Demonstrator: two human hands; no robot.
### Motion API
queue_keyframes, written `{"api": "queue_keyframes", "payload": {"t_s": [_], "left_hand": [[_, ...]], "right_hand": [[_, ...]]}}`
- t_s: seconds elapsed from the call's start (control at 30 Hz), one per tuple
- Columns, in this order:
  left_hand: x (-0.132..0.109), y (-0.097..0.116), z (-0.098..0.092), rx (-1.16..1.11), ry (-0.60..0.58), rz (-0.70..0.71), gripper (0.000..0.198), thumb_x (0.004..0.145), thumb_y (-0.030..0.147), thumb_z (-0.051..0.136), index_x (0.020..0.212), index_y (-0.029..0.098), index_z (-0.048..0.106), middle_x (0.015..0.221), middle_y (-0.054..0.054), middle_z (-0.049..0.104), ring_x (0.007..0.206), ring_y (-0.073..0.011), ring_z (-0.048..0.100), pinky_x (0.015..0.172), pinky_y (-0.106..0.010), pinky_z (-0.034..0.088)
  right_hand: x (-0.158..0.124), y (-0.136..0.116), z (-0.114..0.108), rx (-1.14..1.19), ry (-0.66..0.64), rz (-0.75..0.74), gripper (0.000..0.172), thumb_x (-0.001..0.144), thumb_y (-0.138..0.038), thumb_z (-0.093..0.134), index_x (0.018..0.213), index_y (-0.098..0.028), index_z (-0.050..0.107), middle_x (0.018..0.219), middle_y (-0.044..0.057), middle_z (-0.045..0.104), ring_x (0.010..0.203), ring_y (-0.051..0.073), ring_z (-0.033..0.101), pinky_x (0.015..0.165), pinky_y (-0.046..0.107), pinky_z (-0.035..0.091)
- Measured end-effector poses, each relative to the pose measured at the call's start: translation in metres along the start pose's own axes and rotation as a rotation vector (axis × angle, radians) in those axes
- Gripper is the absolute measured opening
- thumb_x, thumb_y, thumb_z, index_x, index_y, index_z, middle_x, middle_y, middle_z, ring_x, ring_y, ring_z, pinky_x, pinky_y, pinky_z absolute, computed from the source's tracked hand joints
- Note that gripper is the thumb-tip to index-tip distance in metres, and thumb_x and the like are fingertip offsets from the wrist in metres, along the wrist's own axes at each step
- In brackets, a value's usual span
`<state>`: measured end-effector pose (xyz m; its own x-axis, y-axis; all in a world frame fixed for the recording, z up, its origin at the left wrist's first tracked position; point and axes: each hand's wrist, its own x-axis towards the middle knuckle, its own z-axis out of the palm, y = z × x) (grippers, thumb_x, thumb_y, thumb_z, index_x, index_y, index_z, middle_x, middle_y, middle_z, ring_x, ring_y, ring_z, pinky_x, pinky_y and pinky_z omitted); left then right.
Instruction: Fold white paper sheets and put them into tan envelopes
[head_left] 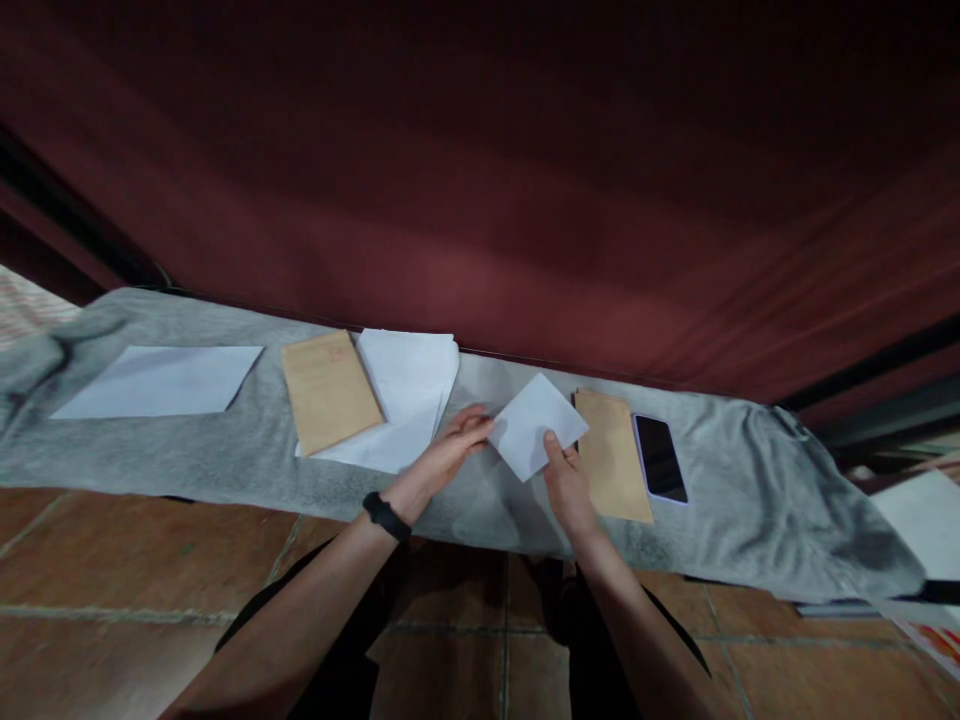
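A small white piece of paper (534,420), turned cornerwise like a diamond, is held just over the grey cloth. My right hand (566,480) grips its lower right side, thumb on top and the other fingers mostly hidden underneath. At the paper's left corner, my left hand (454,447) pinches the edge with its fingertips; some of its fingers stick out past the corner. Whether the paper is folded I cannot tell. Right beside my right hand lies a brown envelope (613,460). To the left of my left hand, white sheets (409,385) lie partly under another brown envelope (330,390).
A phone (660,458) with a dark screen lies right of the right-hand envelope. Another white sheet (161,380) is at the far left. The grey cloth (742,490) covers a long narrow surface against a dark red curtain-like backdrop (480,200). Brown floor tiles (135,560) show below.
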<state>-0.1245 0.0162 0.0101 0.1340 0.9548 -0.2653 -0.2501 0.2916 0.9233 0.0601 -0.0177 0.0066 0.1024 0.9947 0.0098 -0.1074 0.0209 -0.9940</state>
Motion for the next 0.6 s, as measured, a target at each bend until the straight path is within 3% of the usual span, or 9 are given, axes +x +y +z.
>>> {"api": "queue_keyframes", "payload": {"t_s": [0.1,0.23,0.4,0.47,0.57,0.6], "left_hand": [[-0.004,-0.010,0.003,0.069,-0.111,0.008,0.061,0.073,0.035,0.079,0.130,0.021,0.062,0.111,-0.008,0.073,0.100,-0.0235,0.069,0.081,-0.034,0.055],[0.001,-0.013,-0.008,0.214,-0.056,0.111,0.050,0.067,0.026,0.075,0.117,0.022,0.068,0.092,0.000,0.072,0.084,-0.0187,0.066,0.075,-0.030,0.052],[0.006,-0.011,-0.021,0.510,-0.019,0.187,0.046,0.068,0.019,0.070,0.114,0.023,0.071,0.079,-0.001,0.070,0.073,-0.0221,0.065,0.069,-0.035,0.054],[0.005,-0.005,-0.026,0.567,0.036,0.217,0.041,0.072,0.021,0.069,0.114,0.022,0.072,0.082,-0.005,0.071,0.080,-0.0270,0.067,0.077,-0.039,0.055],[-0.001,0.016,-0.047,0.765,0.213,0.293,0.038,0.080,0.027,0.067,0.116,0.020,0.071,0.112,-0.012,0.071,0.111,-0.0343,0.063,0.104,-0.043,0.047],[-0.004,0.024,-0.058,1.006,0.342,0.338,0.039,0.084,0.032,0.063,0.121,0.021,0.068,0.125,-0.011,0.068,0.119,-0.0338,0.061,0.109,-0.043,0.044]], "right_hand": [[0.003,0.007,0.006,0.233,0.010,0.098,0.050,0.089,-0.060,0.064,0.118,-0.019,0.066,0.116,0.009,0.077,0.106,0.025,0.073,0.087,0.038,0.061],[0.011,0.022,-0.010,0.179,0.022,0.193,0.048,0.079,-0.055,0.073,0.111,-0.020,0.067,0.110,0.009,0.078,0.095,0.026,0.074,0.075,0.037,0.061],[0.023,0.036,-0.045,-0.177,-0.002,0.122,0.033,0.074,-0.046,0.075,0.093,-0.020,0.072,0.085,0.005,0.077,0.080,0.025,0.071,0.073,0.037,0.056],[0.021,0.041,-0.051,-0.503,0.011,-0.004,0.025,0.081,-0.042,0.066,0.094,-0.022,0.073,0.086,0.007,0.077,0.082,0.027,0.071,0.076,0.038,0.054],[0.013,0.046,-0.052,-0.944,0.064,-0.162,0.030,0.092,-0.034,0.051,0.112,-0.022,0.070,0.098,0.011,0.076,0.087,0.027,0.072,0.080,0.038,0.053],[0.010,0.047,-0.052,-1.029,0.068,-0.197,0.033,0.094,-0.032,0.049,0.119,-0.021,0.068,0.102,0.012,0.076,0.090,0.028,0.071,0.081,0.038,0.053]]}}
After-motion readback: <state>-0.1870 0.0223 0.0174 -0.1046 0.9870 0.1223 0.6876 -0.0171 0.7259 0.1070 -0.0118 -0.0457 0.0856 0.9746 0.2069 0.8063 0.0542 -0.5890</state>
